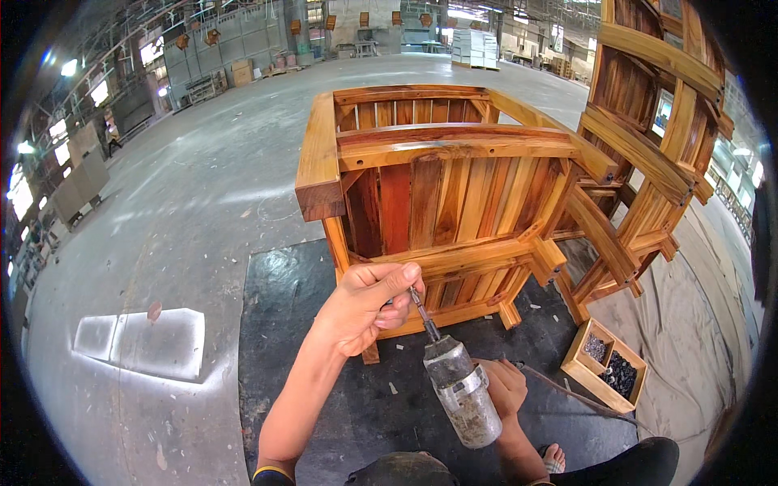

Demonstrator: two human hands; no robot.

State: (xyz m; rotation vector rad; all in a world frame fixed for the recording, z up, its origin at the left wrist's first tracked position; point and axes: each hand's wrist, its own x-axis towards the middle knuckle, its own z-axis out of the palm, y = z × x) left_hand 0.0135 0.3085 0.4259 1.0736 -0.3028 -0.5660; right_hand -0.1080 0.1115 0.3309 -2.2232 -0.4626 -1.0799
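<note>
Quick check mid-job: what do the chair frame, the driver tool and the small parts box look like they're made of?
Chair frame: solid wood, reddish-orange with visible grain, slightly glossy, probably oiled or varnished. Driver tool in the right hand: dull grey metal body, scuffed; the left hand pinches its dark steel-looking bit. Parts box: pale, unfinished-looking wood, holding dark small hardware, likely metal screws.

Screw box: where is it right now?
In the head view, the small wooden screw box sits on the floor at lower right, right of the right hand, below the wooden chair frames.
</note>
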